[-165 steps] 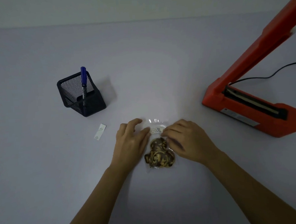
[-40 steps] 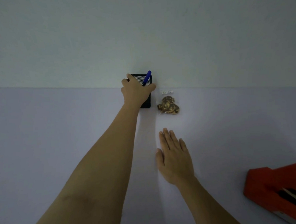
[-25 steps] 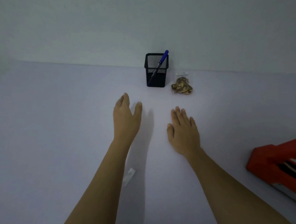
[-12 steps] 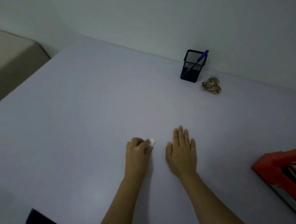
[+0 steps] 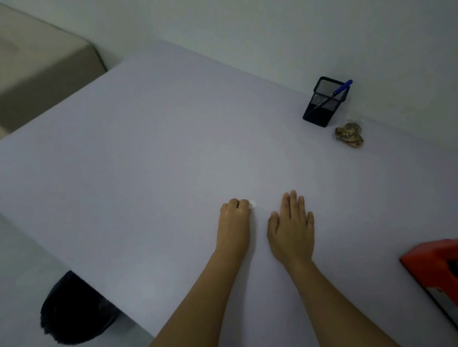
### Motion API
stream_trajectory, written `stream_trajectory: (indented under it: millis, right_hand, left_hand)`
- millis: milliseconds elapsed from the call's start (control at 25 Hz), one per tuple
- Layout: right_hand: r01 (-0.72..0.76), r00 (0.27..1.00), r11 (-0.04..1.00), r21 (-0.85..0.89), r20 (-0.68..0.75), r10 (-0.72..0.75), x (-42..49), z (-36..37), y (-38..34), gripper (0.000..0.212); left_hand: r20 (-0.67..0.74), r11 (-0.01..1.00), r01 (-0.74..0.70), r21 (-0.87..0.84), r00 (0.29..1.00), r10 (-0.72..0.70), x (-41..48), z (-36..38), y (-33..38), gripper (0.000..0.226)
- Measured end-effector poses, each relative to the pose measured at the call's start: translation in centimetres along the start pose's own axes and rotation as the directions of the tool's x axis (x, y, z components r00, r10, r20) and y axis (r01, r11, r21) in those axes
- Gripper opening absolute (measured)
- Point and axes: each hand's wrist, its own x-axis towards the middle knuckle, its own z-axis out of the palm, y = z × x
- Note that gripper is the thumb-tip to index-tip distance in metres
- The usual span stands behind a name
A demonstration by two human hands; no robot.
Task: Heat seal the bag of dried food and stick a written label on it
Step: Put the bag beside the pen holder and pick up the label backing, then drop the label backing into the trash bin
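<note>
Since half second ago, left hand (image 5: 234,220) curls tighter, fingers pinching white paper scrap (image 5: 252,204). Right hand (image 5: 291,228) flat, empty on surface (image 5: 155,156). Bag (image 5: 349,135) far, beside pen holder (image 5: 323,102). Cleanup step; next bin scrap.

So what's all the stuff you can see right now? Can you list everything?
table: one, pale lilac-grey, fills most of the view
pen holder: one, black mesh, far right of the table by the wall
pen: one, blue, leaning in the pen holder
bag of dried food: one, clear with brown pieces, just right of the pen holder
heat sealer: one, orange-red, right edge, partly cut off
scrap of paper: one, white, pinched at the left hand's fingertips
bin: one, black, on the floor under the table's left edge
left hand: one, curled shut on the scrap of paper
right hand: one, flat and open on the table
</note>
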Motion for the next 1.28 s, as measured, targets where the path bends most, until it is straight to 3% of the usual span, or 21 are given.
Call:
stream_trajectory:
  millis: [80,160,280,400,520,720,840,960,1120,1280]
  right_hand:
    - [-0.024,0.999,1.0,0.01,-0.045,0.024,-0.2,0.1,-0.7,0.062]
    - [0.006,0.996,0.999,0.045,-0.084,-0.002,-1.2,0.4,-3.2,0.065]
    - [0.088,0.996,0.981,0.173,-0.018,-0.086,-4.2,1.7,-10.2,0.062]
    - [0.151,0.986,0.932,0.329,0.016,-0.165,-8.3,3.1,-18.8,0.062]
    - [0.253,0.954,0.875,0.413,0.043,-0.296,-13.4,5.1,-27.9,0.06]
    - [0.494,0.829,0.767,0.41,0.047,-0.558,-19.5,9.9,-39.2,0.06]
    - [0.544,0.738,0.739,0.398,0.192,-0.646,-20.3,14.9,-41.1,0.065]
    - [0.551,0.694,0.772,0.318,0.339,-0.635,-19.2,22.0,-41.2,0.067]
    - [0.517,0.675,0.83,0.212,0.495,-0.547,-16.9,31.6,-40.0,0.063]
    - [0.412,0.692,0.891,0.19,0.572,-0.441,-14.9,44.0,-38.5,0.069]
  left_hand:
    - [-0.042,0.998,0.021,-0.052,0.999,-0.023,-0.6,-0.7,-0.9,0.017]
    - [-0.096,0.945,0.191,-0.264,0.97,-0.223,-1.3,-2.9,-2.7,0.022]
    - [-0.077,0.723,0.412,-0.555,0.84,-0.538,-3.1,-7.9,-7.4,0.027]
    - [-0.025,0.468,0.415,-0.78,0.728,-0.685,-5.8,-13.8,-13.3,0.022]
    - [-0.016,0.325,0.384,-0.864,0.625,-0.781,-9.7,-19.7,-20.8,0.014]
    - [-0.048,0.227,0.397,-0.889,0.412,-0.91,-16.4,-24.9,-31.9,0.009]
    - [-0.037,0.189,0.473,-0.861,0.313,-0.949,-19.5,-23.6,-37.0,0.002]
    - [-0.011,0.142,0.605,-0.784,0.216,-0.976,-21.9,-19.8,-42.6,0.007]
    - [0.053,0.102,0.722,-0.685,0.189,-0.981,-24.2,-12.2,-49.3,0.012]
    - [0.116,0.149,0.805,-0.574,0.259,-0.959,-25.1,-1.9,-56.9,0.012]
